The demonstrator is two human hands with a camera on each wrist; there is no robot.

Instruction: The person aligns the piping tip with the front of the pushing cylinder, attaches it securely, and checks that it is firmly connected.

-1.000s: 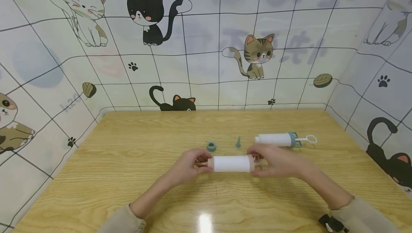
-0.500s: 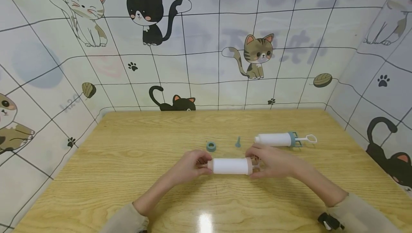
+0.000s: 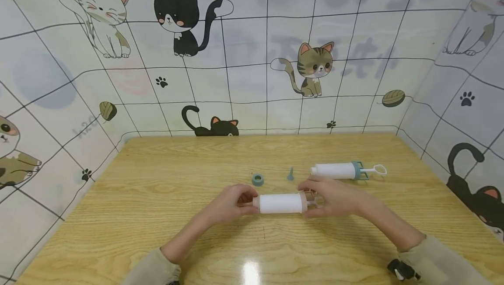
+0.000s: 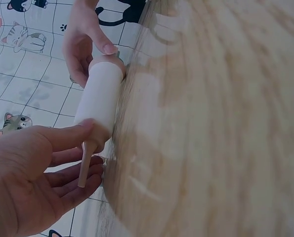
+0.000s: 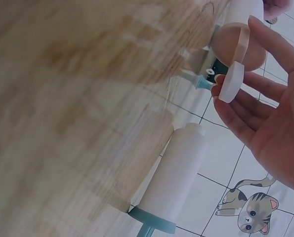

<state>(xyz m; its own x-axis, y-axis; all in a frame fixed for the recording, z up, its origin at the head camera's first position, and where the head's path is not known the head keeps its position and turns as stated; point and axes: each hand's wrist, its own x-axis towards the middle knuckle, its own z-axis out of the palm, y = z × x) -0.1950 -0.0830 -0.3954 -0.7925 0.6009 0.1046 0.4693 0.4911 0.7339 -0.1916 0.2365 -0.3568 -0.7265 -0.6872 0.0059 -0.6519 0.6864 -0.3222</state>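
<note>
Left hand, right hand: fingers clamp peach-ended white plastic cylinder; round teal ring lies beyond left fingers.

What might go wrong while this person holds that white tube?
The held tube might slip and roll, since the left hand and right hand hold it only at its ends. The teal ring and peg lie loose just beyond, so a hand could knock them. The right hand might also bump the other tube nearby.

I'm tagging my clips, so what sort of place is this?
Likely an indoor tabletop workspace: a wood-grain table, a cat-print backdrop behind it, and a white-and-peach tube.
</note>
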